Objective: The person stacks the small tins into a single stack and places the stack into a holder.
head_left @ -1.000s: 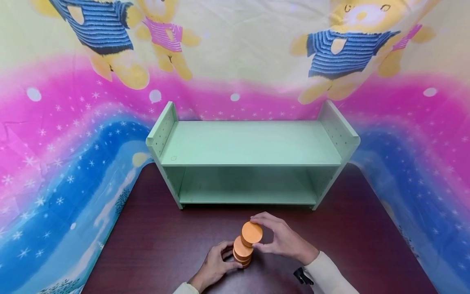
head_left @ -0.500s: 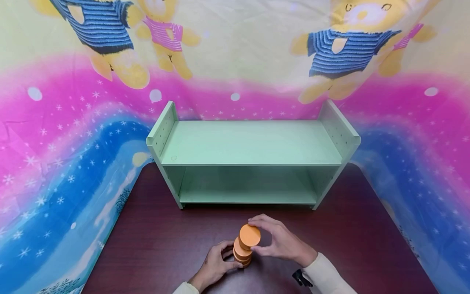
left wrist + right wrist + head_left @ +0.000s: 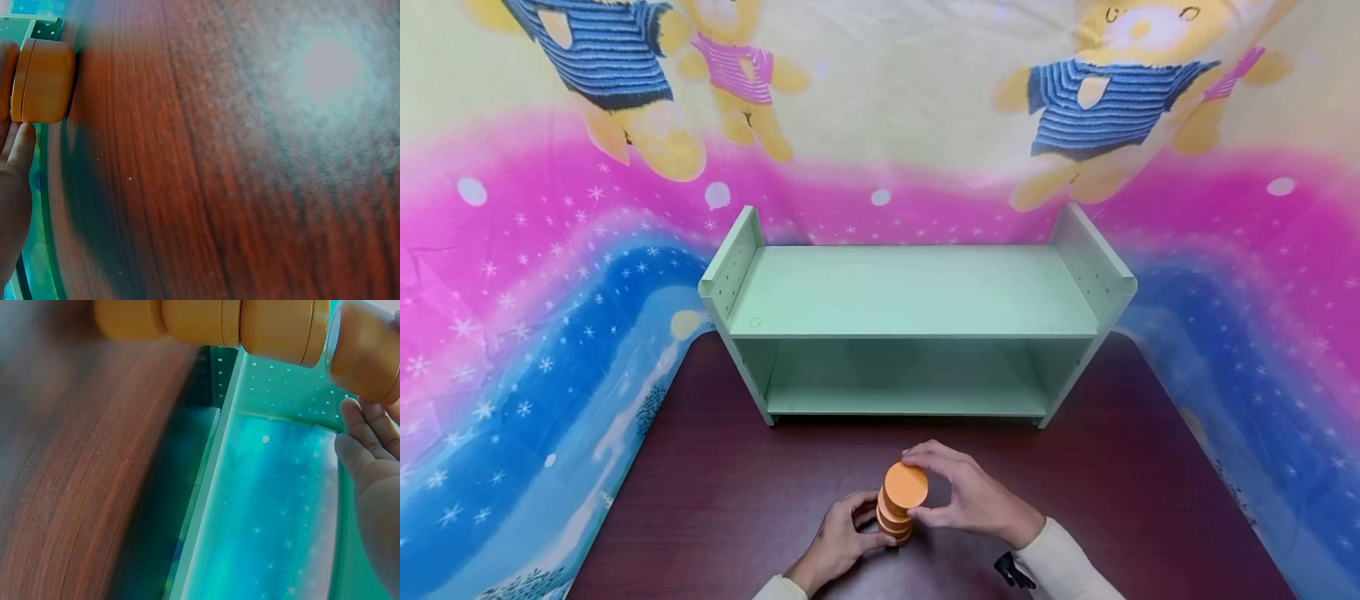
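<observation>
A stack of orange round lidded jars (image 3: pixel 894 525) stands on the dark table, near the middle front in the head view. My left hand (image 3: pixel 837 535) grips its lower part between thumb and fingers. Just above the stack, my right hand (image 3: pixel 976 497) holds another orange jar (image 3: pixel 906 483) by its sides, thumb below and fingers at the far edge. In the right wrist view this held jar (image 3: pixel 362 353) is slightly tilted, with a narrow gap to the stack's top jar (image 3: pixel 281 328). The left wrist view shows the bottom jar (image 3: pixel 49 81) beside my fingertips.
A pale green two-tier shelf (image 3: pixel 913 292) stands on the table (image 3: pixel 722 500) behind the hands. Both its tiers are bare. A printed curtain (image 3: pixel 880 100) with bears and snowflakes hangs behind and along both sides.
My right hand has moved left and slightly toward me with its jar, bringing it more nearly over the stack. My left hand has stayed in place on the stack.
</observation>
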Tool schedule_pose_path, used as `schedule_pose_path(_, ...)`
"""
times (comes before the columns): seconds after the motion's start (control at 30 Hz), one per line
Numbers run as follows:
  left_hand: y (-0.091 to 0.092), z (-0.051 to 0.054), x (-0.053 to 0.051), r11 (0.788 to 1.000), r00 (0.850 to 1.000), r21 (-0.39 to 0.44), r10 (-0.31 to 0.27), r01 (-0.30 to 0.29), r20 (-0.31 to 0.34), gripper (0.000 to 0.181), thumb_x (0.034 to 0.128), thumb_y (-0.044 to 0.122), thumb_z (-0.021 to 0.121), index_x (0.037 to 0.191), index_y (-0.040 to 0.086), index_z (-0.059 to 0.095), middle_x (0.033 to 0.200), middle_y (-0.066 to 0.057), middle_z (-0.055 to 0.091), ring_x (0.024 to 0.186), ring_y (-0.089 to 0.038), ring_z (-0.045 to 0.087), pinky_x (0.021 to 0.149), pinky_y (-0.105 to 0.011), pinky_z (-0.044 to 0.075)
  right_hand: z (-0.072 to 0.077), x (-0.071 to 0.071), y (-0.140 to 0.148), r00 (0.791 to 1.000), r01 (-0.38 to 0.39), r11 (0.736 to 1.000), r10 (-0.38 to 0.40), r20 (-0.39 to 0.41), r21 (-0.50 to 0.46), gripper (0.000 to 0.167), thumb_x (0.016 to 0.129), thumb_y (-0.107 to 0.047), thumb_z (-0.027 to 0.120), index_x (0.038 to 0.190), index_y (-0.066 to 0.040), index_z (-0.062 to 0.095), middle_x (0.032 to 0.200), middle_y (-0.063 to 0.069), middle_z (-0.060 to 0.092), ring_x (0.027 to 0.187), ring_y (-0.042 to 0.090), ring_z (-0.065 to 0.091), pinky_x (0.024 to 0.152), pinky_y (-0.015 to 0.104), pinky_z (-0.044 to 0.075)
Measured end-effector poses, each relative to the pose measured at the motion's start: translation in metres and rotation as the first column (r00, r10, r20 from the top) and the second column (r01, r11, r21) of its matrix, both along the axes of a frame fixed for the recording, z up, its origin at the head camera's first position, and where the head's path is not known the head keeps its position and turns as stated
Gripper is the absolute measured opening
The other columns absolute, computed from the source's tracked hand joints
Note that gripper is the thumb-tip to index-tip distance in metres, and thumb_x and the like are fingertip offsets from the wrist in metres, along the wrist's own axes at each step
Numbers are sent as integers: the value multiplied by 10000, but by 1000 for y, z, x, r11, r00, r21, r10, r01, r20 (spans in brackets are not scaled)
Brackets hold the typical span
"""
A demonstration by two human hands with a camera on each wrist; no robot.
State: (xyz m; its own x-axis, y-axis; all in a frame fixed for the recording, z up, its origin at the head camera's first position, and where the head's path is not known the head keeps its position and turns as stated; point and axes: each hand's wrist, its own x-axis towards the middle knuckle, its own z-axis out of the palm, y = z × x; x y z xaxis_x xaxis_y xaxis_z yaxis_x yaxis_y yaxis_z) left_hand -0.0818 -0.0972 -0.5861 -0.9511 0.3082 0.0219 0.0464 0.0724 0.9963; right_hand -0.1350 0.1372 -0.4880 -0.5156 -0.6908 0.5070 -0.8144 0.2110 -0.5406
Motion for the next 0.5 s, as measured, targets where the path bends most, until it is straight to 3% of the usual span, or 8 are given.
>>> schedule_pose_path(0.17,0,0,0,1000,1000,1,-3,3,21,574,743,-5,859,1255,-41,602,1264,-179,602,1173,-302,619,953,-252,537,0,1,-2,1000,-5,1000,5,6,2,522,813,-227,846,1248,-44,624,1238,84,620,1140,198,615,962,324,548)
schedule_pose_path(0.5,0,2,1,1000,1000,10,0,0,6,570,732,-37,856,1241,-64,601,1249,-183,604,1165,-305,622,960,-266,536,-1,2,-4,999,-8,1000,8,33,13,519,820,-249,844,1250,-55,627,1232,91,624,1146,187,610,956,330,552)
